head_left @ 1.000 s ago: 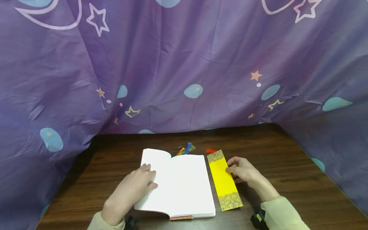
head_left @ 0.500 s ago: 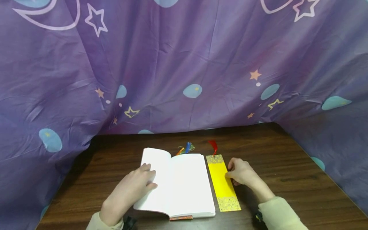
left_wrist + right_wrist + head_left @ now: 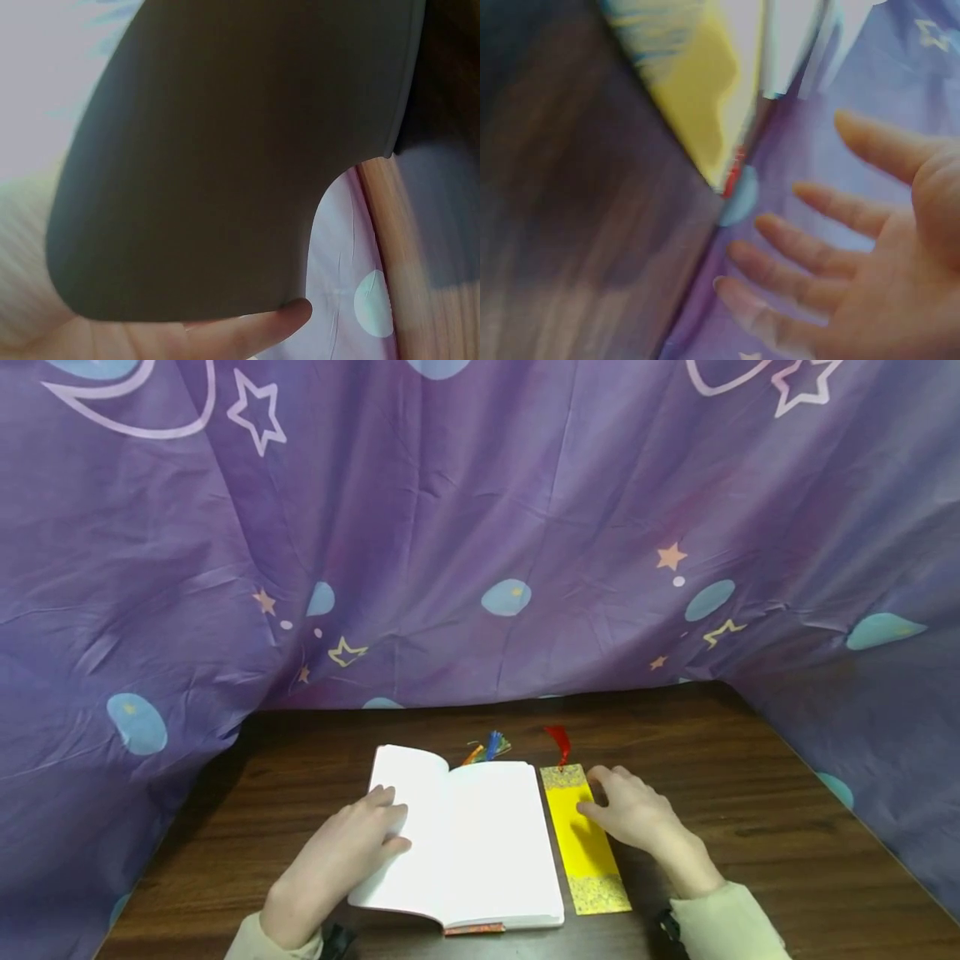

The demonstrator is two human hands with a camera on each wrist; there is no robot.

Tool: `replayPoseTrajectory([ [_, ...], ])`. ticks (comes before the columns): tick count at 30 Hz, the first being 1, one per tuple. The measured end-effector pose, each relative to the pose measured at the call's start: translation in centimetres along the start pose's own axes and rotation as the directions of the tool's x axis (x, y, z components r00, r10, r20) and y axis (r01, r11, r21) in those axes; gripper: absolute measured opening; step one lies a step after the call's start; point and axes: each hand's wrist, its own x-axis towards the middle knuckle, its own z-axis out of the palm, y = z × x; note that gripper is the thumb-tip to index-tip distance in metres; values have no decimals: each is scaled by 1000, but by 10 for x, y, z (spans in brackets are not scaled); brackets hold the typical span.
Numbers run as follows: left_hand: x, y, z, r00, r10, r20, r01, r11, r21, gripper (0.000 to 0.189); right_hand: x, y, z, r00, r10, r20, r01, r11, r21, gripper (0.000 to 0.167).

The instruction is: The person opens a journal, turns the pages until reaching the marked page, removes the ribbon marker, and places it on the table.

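An open book with blank white pages [image 3: 498, 843] lies on the table. My left hand [image 3: 341, 852] rests on its left page, the thumb stretched towards the middle. To the right of the book lies a yellow bookmark [image 3: 585, 852] with patterned ends and a red tassel [image 3: 558, 743] at the far end. Beside it my right hand [image 3: 641, 810] hovers, thumb overlapping the bookmark's right edge; the right wrist view shows its fingers [image 3: 810, 289] spread and holding nothing. In the left wrist view a large dark shape [image 3: 202, 165] hides most of the left hand [image 3: 217, 341].
Blue, orange and green tassels [image 3: 491, 746] stick out past the book's far edge. An orange patterned strip [image 3: 474, 929] shows under its near edge. Purple cloth [image 3: 450, 527] with stars hangs behind and at both sides of the brown wooden table [image 3: 757, 802].
The bookmark, held at its right edge by my right hand earlier, now lies flat with its tassel stretched away. The right hand has let go and its fingers have opened. The left hand stays put.
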Motion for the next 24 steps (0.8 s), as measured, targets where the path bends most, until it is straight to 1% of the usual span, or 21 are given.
replayPoseTrajectory([
  [2, 0, 0, 0, 1000, 1, -5, 0, 1000, 5, 19, -3, -3, -3, 998, -59, -20, 60, 997, 39, 59],
  [4, 0, 1, 0, 1000, -3, -10, 4, 1000, 5, 19, -6, -7, -5, 989, -136, -49, 140, 987, 80, 60],
  [8, -1, 0, 1, 1000, 0, -16, 0, 1000, 4, 19, -13, -19, -6, 952, -287, -103, 298, 946, 125, 65],
  [11, -1, 0, 2, 1000, 5, -13, -5, 1000, 0, 19, -18, -30, -4, 928, -358, -99, 369, 921, 126, 71],
  [15, 0, 1, 2, 1000, 1, 1, -1, 1000, -8, 18, -23, -41, -2, 899, -430, -80, 437, 894, 101, 75],
  [19, -1, 0, 2, 1000, 3, 1, -3, 1000, -3, 19, -28, -48, 1, 859, -509, -60, 512, 856, 65, 80],
  [22, -1, -1, 2, 1000, 5, 0, -5, 1000, 2, 19, -32, -52, 7, 836, -549, -6, 548, 835, 47, 88],
  [24, -1, -1, 1, 1000, 0, 9, 0, 1000, -3, 19, -37, -55, 12, 828, -559, 44, 558, 829, 33, 92],
])
